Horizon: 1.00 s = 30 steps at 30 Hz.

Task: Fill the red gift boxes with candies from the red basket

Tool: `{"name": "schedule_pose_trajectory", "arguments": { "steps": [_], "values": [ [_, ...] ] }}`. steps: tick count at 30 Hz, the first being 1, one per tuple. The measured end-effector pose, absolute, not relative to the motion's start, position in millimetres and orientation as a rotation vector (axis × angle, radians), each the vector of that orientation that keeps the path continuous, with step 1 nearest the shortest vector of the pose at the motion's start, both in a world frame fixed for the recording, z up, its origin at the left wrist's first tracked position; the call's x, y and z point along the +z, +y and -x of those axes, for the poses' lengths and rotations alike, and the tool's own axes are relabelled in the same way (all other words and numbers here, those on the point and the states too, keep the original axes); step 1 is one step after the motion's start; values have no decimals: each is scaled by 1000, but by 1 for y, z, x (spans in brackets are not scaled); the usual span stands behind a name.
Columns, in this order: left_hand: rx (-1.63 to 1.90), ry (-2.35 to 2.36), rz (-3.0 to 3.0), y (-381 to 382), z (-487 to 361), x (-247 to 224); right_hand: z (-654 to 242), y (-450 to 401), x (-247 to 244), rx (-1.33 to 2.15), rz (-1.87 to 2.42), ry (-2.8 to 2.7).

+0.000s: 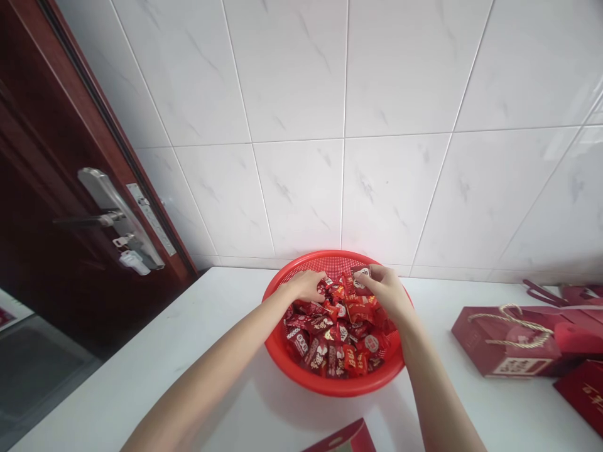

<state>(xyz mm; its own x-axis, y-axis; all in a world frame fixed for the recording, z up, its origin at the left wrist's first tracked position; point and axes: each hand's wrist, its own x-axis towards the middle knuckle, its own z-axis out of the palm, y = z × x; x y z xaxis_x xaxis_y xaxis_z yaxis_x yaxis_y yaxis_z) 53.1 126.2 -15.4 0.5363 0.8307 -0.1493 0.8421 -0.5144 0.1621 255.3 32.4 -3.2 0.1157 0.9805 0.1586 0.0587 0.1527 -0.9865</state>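
Note:
A red plastic colander basket (336, 388) stands on the white table against the wall, filled with wrapped candies (336, 342) in red and maroon wrappers. My right hand (387, 292), over the basket's right side, pinches a dark maroon wrapped candy (362, 277) between thumb and fingers. On the left side of the pile, my left hand (306, 285) is closed with its fingertips around a small red wrapped candy (322, 287), partly hidden by the fingers. Both forearms reach in over the basket's near rim.
To the right sit a maroon gift box (485, 339) with a gold rope handle and a red box (584, 392). Part of another red box (346, 439) shows at the front edge. A dark wooden door (51, 251) with keys in its lock stands left of the table (207, 314).

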Motion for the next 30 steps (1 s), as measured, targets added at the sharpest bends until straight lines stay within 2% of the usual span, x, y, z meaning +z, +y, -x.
{"name": "schedule_pose_trajectory", "arguments": {
  "steps": [7, 17, 30],
  "values": [
    [68, 1384, -2508, 123, -54, -12, -257, 36, -9, 945, 1198, -1201],
    [475, 1248, -2439, 128, -56, -7, -258, 40, -12, 936, 1199, -1122],
    [728, 1021, -2242, 126, -50, -4, -263, 37, -7, 1106, 1056, -989]
  ]
}}
